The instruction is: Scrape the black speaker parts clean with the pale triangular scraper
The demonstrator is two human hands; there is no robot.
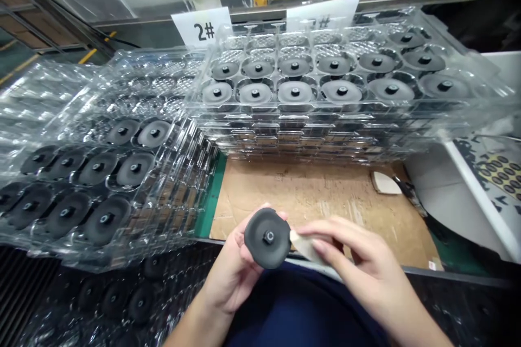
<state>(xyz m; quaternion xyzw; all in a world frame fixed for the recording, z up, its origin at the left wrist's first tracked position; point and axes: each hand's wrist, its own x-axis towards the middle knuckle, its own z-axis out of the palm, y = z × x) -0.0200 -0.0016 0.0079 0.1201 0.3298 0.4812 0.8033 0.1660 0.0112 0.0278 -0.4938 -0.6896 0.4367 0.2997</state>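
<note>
In front of my body, my left hand (236,265) grips a dark grey rounded disc-shaped part (258,246) with a short black stem at its centre, stem side facing me. My right hand (354,260) pinches a folded off-white cloth pad (305,246) between thumb and fingers. The pad's tip meets the right edge of the disc. Behind both hands lies a brown cardboard sheet (285,190) on the bench. The fingers behind the disc are partly hidden.
A stack of clear plastic trays (301,135) holding similar discs stands at the back; another tray stack (163,200) is on the left. A white pad (386,183) lies near a dark tool (409,192). A paper sign (203,27) reads 2#. Printed sheets (500,173) sit at right.
</note>
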